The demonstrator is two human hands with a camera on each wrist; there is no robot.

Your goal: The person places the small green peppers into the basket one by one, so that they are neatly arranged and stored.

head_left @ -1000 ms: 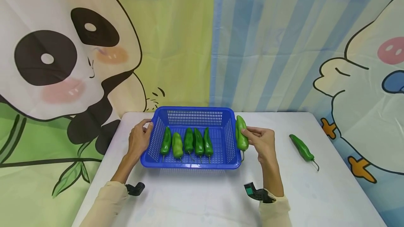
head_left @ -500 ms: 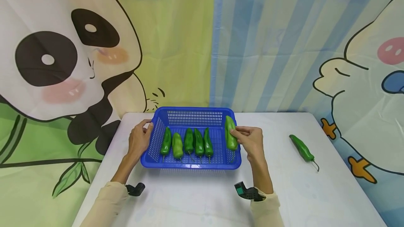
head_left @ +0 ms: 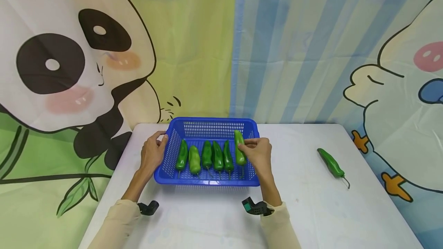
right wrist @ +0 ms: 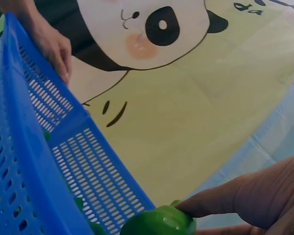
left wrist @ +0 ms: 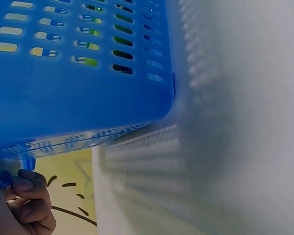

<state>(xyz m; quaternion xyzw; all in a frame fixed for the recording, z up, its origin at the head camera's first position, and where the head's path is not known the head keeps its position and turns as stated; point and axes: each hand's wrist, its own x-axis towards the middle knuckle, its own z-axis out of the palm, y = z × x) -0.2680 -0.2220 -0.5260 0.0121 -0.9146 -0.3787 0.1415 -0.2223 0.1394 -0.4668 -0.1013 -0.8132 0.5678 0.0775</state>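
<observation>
A blue plastic basket (head_left: 214,182) with slotted walls stands at the middle of the table, with several green peppers (head_left: 207,153) lined up in it, stems toward me. My left hand (head_left: 153,151) grips the basket's left rim; in the left wrist view its curled fingers (left wrist: 34,200) show at the rim. Between thumb and fingers, my right hand (head_left: 258,153) pinches a light green pepper (head_left: 239,149) over the basket's right part, beside the end of the row. The right wrist view shows this pepper (right wrist: 159,223) close up; whether it touches the basket floor I cannot tell.
One more green pepper (head_left: 332,163) lies on the white table (head_left: 311,210) to the right of the basket. A printed curtain (head_left: 194,49) with cartoon animals hangs right behind the table. Each wrist carries a small black camera mount (head_left: 256,206).
My right hand has carried the light green pepper leftward, from outside the basket's right rim to beside the row inside. The left hand has stayed on the rim.
</observation>
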